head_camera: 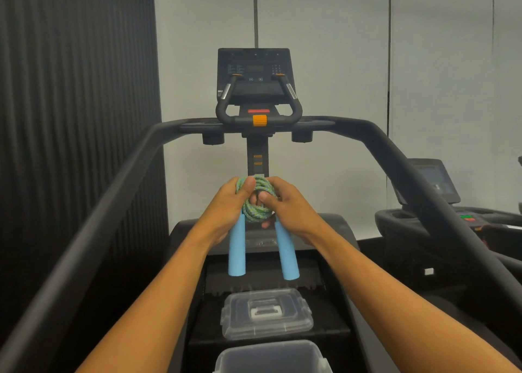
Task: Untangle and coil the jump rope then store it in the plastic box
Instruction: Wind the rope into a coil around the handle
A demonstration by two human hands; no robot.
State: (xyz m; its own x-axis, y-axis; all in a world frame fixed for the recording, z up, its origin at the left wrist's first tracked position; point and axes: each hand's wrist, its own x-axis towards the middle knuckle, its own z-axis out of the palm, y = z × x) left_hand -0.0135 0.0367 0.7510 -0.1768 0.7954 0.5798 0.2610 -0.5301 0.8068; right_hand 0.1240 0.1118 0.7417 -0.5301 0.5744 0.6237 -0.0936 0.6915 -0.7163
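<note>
Head view looks along a black treadmill [84, 231] facing pale wall panels, its console [255, 73] ahead. On its deck sit a clear lid [267, 313] and, nearer, the open plastic box [271, 357]. Above them, left hand [226, 206] and right hand [285, 203] clasp the coiled jump rope [255, 203], blue handles dangling.

Treadmill console [255, 74] ahead, pale wall [333, 48] behind, dark ribbed panel [76, 90] left.
</note>
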